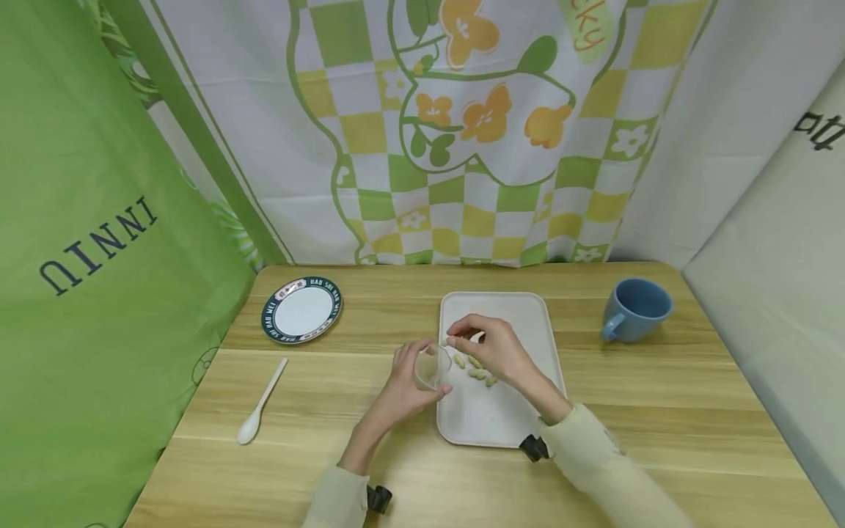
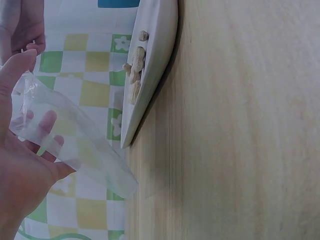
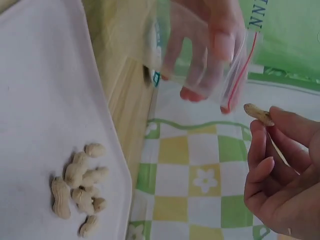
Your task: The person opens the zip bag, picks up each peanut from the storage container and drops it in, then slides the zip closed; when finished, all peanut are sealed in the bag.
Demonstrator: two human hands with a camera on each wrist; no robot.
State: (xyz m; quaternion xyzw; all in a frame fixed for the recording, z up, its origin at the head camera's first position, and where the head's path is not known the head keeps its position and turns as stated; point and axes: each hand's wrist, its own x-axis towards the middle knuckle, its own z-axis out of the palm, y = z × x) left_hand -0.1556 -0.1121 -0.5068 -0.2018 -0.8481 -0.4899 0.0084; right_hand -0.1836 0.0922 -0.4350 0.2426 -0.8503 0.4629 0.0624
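Observation:
My left hand (image 1: 404,389) grips a clear zip bag (image 2: 92,137) by its sides, above the left edge of the white tray. The bag's mouth, edged with a red line, gapes toward my right hand in the right wrist view. Between thumb and fingertips my right hand (image 1: 498,353) pinches a peanut (image 3: 259,114), just outside that mouth. Several unshelled peanuts (image 3: 75,172) lie in a loose cluster on the tray (image 1: 485,422), beneath and beside the right hand. The bag looks empty in the wrist views.
At the back left of the wooden table (image 1: 634,455) sits a plate (image 1: 304,312) with a dark patterned rim. A white spoon (image 1: 262,400) lies in front of it. To the tray's right stands a blue mug (image 1: 635,312). Printed curtains (image 1: 455,205) hang behind the table.

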